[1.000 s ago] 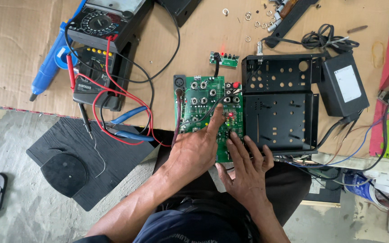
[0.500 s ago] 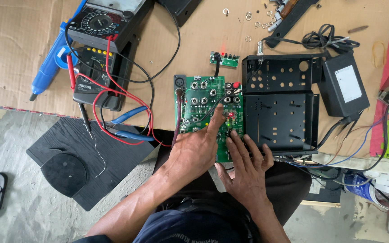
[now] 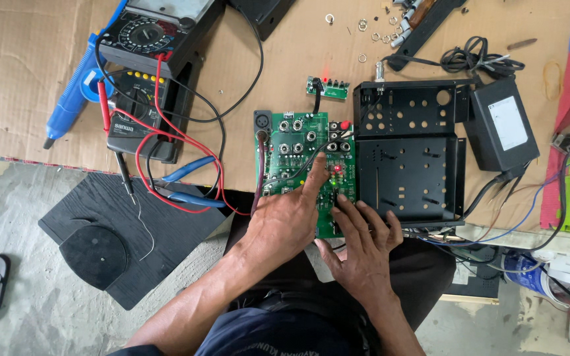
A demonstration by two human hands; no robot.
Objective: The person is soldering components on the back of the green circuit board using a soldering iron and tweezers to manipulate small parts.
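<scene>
1. Look at the black power adapter [image 3: 501, 125] to the right of the open black metal chassis [image 3: 409, 155]: it carries a rectangular white label [image 3: 508, 122] on its top face, tilted with the adapter, its print too small to tell.
2. At the top left you see an analogue multimeter [image 3: 158, 26] whose pale meter window [image 3: 166, 8] is cut off by the upper edge; below it sits a round black dial with white markings.
3. Just below it lies a second black meter [image 3: 133, 118] with a row of yellow marks and a small white label near its lower end.
</scene>
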